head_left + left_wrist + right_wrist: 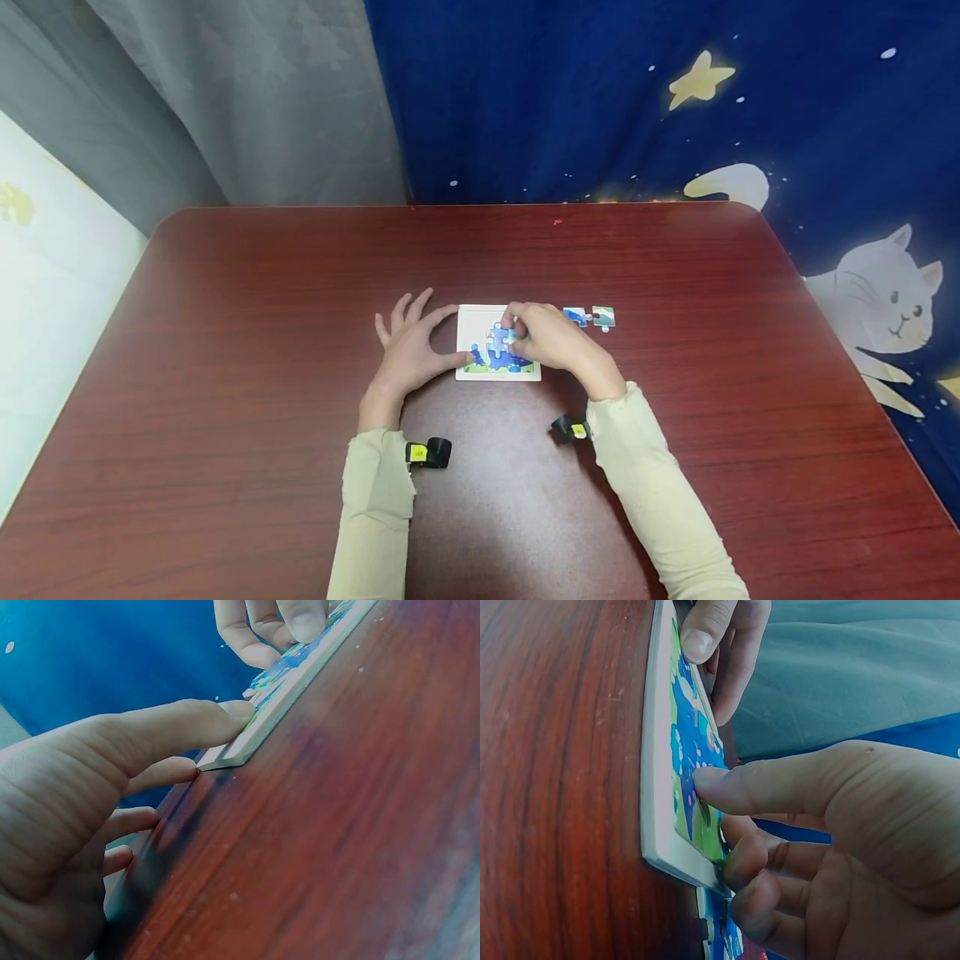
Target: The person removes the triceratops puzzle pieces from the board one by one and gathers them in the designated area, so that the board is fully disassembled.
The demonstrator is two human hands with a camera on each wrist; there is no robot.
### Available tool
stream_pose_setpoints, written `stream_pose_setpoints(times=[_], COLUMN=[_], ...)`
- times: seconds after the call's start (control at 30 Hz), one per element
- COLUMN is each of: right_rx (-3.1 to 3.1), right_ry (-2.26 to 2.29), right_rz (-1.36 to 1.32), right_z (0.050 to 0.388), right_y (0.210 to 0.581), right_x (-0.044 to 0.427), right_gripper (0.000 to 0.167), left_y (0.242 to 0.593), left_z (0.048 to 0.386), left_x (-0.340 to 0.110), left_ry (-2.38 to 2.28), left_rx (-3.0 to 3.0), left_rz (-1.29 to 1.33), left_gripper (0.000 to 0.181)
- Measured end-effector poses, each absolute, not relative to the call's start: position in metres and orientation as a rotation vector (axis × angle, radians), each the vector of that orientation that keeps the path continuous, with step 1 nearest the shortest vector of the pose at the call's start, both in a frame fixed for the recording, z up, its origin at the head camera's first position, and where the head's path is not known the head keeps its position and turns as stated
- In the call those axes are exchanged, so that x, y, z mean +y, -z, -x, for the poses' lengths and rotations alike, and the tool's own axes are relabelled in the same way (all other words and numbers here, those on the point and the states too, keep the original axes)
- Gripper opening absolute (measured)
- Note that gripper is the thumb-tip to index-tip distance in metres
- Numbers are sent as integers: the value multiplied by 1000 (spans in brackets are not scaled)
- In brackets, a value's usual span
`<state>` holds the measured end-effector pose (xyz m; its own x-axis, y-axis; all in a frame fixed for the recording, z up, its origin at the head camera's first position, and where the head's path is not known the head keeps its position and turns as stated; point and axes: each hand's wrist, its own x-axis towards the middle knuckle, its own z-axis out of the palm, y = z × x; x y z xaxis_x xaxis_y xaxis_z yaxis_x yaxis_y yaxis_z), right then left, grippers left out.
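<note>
A small jigsaw puzzle board point(461, 333) with a pale frame lies mid-table, its lower part filled with blue and green pieces. My left hand point(411, 354) is spread at its left side; the thumb point(187, 727) presses the lower left part and the index fingertip touches the upper left edge. Over the board's right half, my right hand point(551, 333) has thumb and index finger bent around a blue jigsaw piece point(500, 338) near the middle. In the right wrist view, the right thumb point(757, 787) rests against the picture. The contact of its index fingertip is hidden there.
Two loose jigsaw pieces, one blue point(575, 316) and one greenish point(603, 317), lie right of the board. The reddish-brown table point(262, 375) ends at a back edge before grey and blue curtains point(525, 100). Black wrist cameras point(438, 452) jut inward from both sleeves.
</note>
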<state>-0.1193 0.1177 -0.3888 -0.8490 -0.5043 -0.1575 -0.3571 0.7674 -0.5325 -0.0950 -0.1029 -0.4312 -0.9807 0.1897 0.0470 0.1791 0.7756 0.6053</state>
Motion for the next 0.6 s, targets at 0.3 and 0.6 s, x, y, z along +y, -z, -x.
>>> stream_pose_setpoints(times=[0.3,0.6], right_rx=[2691,2693], right_ry=[691,696], right_rz=[658,631], right_z=[119,119], right_y=[389,390], right_x=[119,119], right_gripper=[24,23], left_y=[431,431], left_z=[95,95], left_x=[-103,-103], left_ry=[-984,-988], left_rx=[2952,2947], left_rz=[-301,-299], left_gripper=[74,74])
